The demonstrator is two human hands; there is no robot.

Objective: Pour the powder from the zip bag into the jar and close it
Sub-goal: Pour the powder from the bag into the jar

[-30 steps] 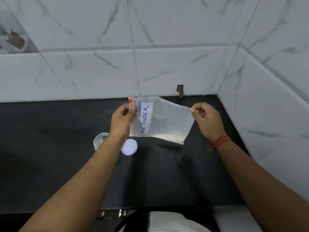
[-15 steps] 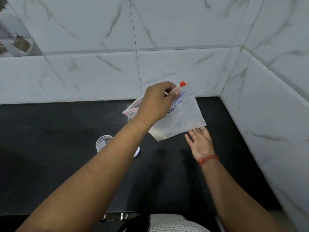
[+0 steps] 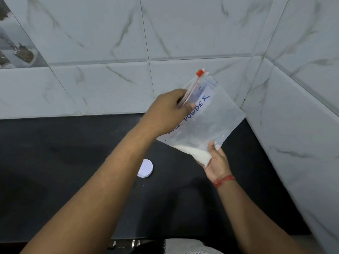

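Note:
A clear zip bag (image 3: 211, 118) labelled "MILK POWDER" hangs tilted above the black counter, its red slider at the upper end. White powder (image 3: 196, 153) has gathered in the bag's lowest corner. My left hand (image 3: 168, 112) grips the bag near the zip edge. My right hand (image 3: 216, 162) is palm up under the lower corner, cupping the powder end, thumb on the bag. The jar's white lid (image 3: 145, 168) lies flat on the counter, partly behind my left forearm. The jar itself is hidden behind that forearm.
The black counter (image 3: 55, 162) runs left to right, with marble-tiled walls behind it and on the right, forming a corner at the back right. The counter's front edge lies near the bottom of the view.
My left hand turned the bag from hanging sideways to slanting with the zip end up. My right hand let go of the far corner, dropped below, and now cups the powder corner.

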